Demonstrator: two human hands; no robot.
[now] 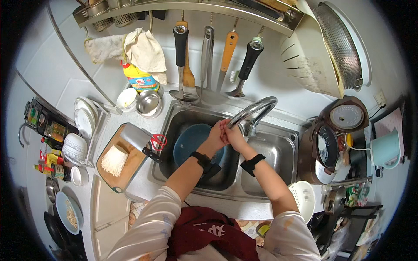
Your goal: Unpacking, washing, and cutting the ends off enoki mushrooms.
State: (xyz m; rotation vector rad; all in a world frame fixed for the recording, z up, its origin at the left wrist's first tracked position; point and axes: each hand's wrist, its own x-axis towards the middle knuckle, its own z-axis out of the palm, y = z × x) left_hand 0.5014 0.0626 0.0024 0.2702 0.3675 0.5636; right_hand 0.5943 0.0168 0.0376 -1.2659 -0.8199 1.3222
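Note:
Below the spout of a curved chrome faucet (253, 112), my left hand (215, 133) and my right hand (232, 131) are pressed together. Their fingers overlap, so whatever lies between the palms is hidden. Both hands are over the left bowl of a stainless steel double sink (235, 177), near its divider. A blue basin (187, 143) sits in that bowl, partly covered by my left forearm. Each wrist wears a black strap.
Left of the sink, a wooden cutting board (111, 176) holds enoki mushrooms (115, 160), a cleaver (135, 136) and red-handled scissors (159, 142). An open rice cooker (310, 156) stands at right, near a white colander (305, 199). Utensils, including a ladle (248, 62), hang behind the sink.

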